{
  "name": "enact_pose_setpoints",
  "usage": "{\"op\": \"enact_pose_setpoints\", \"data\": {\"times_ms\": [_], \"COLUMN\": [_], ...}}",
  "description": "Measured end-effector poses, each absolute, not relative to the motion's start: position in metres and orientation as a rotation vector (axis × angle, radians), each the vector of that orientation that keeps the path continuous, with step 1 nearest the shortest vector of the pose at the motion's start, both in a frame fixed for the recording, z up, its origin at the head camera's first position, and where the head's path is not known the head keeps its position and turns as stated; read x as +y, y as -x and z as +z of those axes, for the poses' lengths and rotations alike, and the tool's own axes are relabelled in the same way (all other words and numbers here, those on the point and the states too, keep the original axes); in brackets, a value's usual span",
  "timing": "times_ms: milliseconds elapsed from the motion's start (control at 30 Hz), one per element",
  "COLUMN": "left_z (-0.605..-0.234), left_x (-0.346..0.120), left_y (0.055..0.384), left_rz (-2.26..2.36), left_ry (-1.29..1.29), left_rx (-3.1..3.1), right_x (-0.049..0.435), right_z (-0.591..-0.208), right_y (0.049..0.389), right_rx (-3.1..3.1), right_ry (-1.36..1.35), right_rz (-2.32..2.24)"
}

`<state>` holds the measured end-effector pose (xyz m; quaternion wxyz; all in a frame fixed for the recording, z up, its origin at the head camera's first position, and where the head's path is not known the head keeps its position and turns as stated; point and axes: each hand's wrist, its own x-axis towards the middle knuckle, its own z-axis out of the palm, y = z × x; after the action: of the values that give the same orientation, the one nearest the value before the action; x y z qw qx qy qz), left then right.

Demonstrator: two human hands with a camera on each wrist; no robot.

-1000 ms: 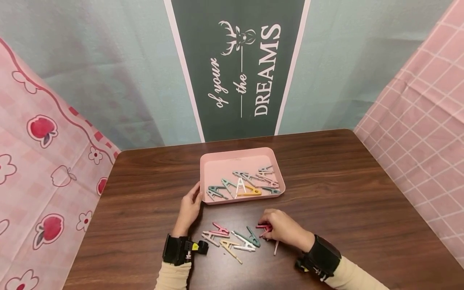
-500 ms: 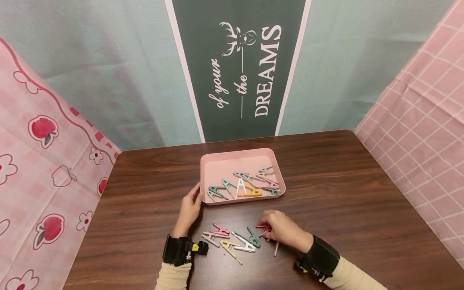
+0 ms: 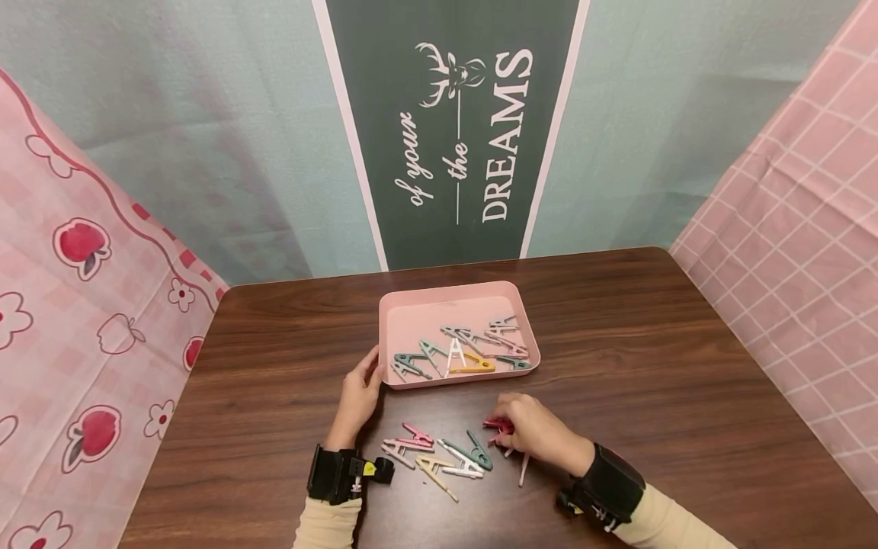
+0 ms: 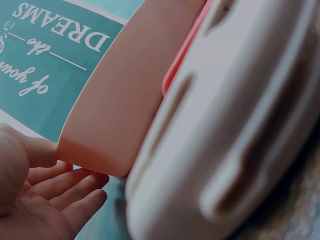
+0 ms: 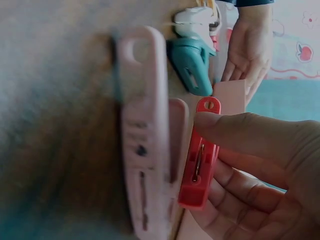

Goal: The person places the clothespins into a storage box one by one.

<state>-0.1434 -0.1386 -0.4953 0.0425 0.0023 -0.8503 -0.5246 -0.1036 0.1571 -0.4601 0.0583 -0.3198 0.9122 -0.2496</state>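
My right hand [image 3: 538,431] pinches a red clothespin [image 5: 200,155] between thumb and fingers, low over the table in front of the tray. A pale pink clothespin [image 5: 145,135] lies right beside it, partly under that hand in the head view. My left hand [image 3: 360,389] touches the near left corner of the pink tray [image 3: 439,293], its fingers extended along the outside [image 4: 65,200]. Loose clothespins lie between the hands: a teal one [image 3: 480,451], a white one [image 3: 463,467], a yellow one [image 3: 435,467], a light pink one [image 3: 401,448] and a bright pink one [image 3: 417,435].
Inside the tray, several clothespins lie along its near and right side, among them a yellow-orange one [image 3: 480,364] and a white one [image 3: 455,352]. The brown table [image 3: 617,335] meets hanging cloths at the back and sides.
The red clothespin has tilted slightly in my right hand, which has barely moved. My left hand stays at the tray corner, and the loose clothespins lie as before.
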Motion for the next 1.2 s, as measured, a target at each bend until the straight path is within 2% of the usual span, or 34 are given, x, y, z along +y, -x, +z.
{"op": "enact_pose_setpoints", "data": {"times_ms": [1200], "left_z": [-0.496], "left_x": [-0.139], "left_y": [0.144], "left_rz": [-1.617], "left_ry": [-0.026], "left_rx": [-2.604], "right_x": [0.139], "right_z": [-0.422], "right_y": [0.132], "right_rx": [2.867], "right_ry": [0.982], "right_rz": [-0.759]}}
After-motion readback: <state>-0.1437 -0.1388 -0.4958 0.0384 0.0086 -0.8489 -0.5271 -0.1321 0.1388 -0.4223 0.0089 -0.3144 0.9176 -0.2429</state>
